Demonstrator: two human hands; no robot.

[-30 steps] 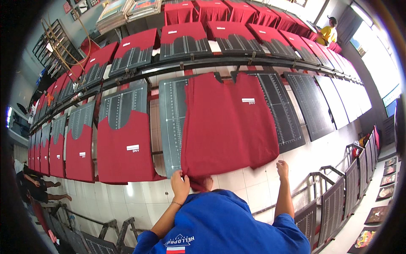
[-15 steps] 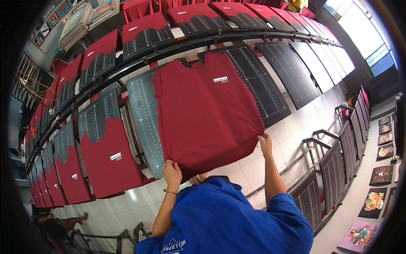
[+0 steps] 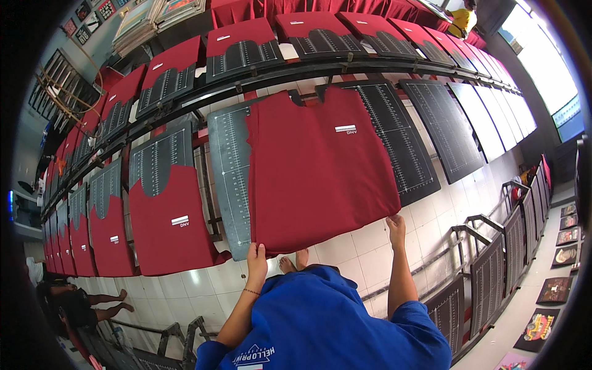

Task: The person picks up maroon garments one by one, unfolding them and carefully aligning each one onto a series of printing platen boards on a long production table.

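Observation:
A dark red T-shirt [image 3: 317, 169] with a small white chest print lies spread over two neighbouring black ruled printing boards [image 3: 229, 166], skewed across the gap. My left hand [image 3: 256, 259] is shut on the shirt's lower left hem corner. My right hand [image 3: 396, 225] grips the lower right hem corner. My blue-shirted torso fills the bottom of the view, and bare feet show below the hem.
A long curved row of black boards runs left and right; those at left carry red shirts [image 3: 169, 225], those at right [image 3: 435, 126] are bare. A second row of shirts [image 3: 240, 46] lies beyond a metal rail. Metal frames [image 3: 487, 277] stand at right. A person [image 3: 74, 302] stands at lower left.
The view has swung and closed in on the shirt. Both hands keep hold of the hem and have drawn it lower, so the shirt lies flatter over the boards.

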